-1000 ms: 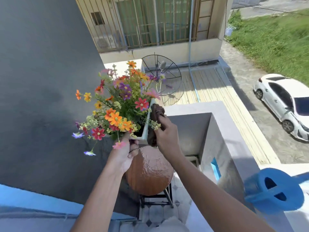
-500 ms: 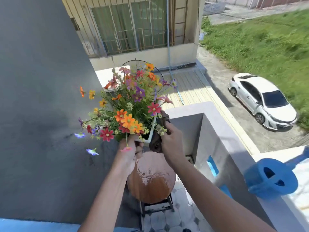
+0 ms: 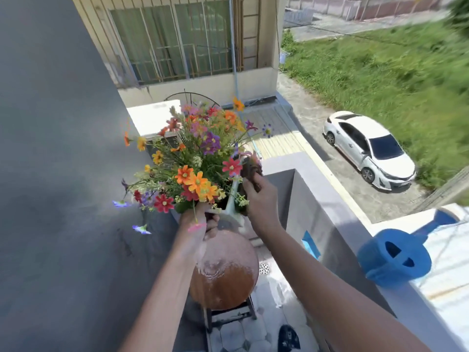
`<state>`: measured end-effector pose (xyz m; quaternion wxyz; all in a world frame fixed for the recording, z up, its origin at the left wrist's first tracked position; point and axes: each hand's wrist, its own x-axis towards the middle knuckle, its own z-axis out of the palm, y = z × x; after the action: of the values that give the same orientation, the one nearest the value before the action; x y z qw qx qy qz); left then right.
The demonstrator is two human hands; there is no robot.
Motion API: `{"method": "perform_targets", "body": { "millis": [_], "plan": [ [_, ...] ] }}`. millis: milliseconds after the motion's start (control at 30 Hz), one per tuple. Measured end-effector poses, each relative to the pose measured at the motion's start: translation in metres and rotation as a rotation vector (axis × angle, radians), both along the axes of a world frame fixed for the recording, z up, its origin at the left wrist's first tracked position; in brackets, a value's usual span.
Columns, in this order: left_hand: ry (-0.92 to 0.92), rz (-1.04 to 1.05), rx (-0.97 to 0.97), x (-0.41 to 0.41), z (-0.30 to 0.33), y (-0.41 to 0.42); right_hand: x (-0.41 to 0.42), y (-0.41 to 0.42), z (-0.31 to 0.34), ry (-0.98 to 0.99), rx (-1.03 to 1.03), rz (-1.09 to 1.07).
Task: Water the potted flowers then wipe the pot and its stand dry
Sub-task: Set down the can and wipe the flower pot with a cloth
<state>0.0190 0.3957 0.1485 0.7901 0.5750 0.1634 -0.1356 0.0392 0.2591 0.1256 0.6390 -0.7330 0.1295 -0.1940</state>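
Note:
A round brown pot (image 3: 224, 278) with a pale squared rim (image 3: 232, 212) stands on a dark metal stand (image 3: 229, 317). Its belly looks wet and shiny. Colourful flowers (image 3: 195, 168) fill the top. My left hand (image 3: 200, 224) grips the near corner of the rim, partly under the blooms. My right hand (image 3: 260, 196) is closed on a dark brown cloth (image 3: 251, 171) and presses it against the right side of the rim. A blue watering can (image 3: 394, 257) rests on the ledge at right.
A dark grey wall (image 3: 55, 174) stands close on the left. A grey parapet (image 3: 327, 199) runs along the right, with a drop to a driveway and a white car (image 3: 368, 148) beyond. The floor below is tiled, with a drain (image 3: 264, 268).
My right hand with the cloth has slid further up along the pot's rim. The view has tilted and shifted left, so the car and watering can sit more centrally.

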Motion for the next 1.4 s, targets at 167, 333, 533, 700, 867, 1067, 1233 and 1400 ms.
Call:
{"method": "perform_targets", "body": {
  "millis": [167,333,533,700,867,1067,1233,1400],
  "plan": [
    [0.008,-0.037,0.101,0.005,-0.004,0.004,-0.021,0.008,0.004,-0.069,0.019,0.036],
    [-0.032,-0.13,0.211,0.002,0.0,0.018,-0.001,-0.028,0.017,0.042,0.095,0.009],
    [-0.052,-0.196,0.363,0.005,0.013,0.038,0.015,-0.068,0.043,0.211,0.144,0.209],
    [-0.074,-0.215,0.435,0.011,0.019,0.051,0.007,-0.07,0.047,0.298,0.036,0.264],
    [-0.093,-0.226,0.464,0.007,0.02,0.05,-0.006,-0.075,0.04,0.405,-0.019,0.3],
    [-0.01,-0.101,0.285,0.023,0.001,0.043,-0.022,-0.047,0.04,0.38,0.262,0.119],
    [-0.013,0.018,0.437,0.018,-0.016,0.039,-0.027,-0.029,0.03,0.24,0.547,-0.03],
    [-0.014,-0.297,0.64,-0.02,-0.012,0.015,-0.023,-0.004,0.015,0.288,0.526,-0.125]
  ]
}}
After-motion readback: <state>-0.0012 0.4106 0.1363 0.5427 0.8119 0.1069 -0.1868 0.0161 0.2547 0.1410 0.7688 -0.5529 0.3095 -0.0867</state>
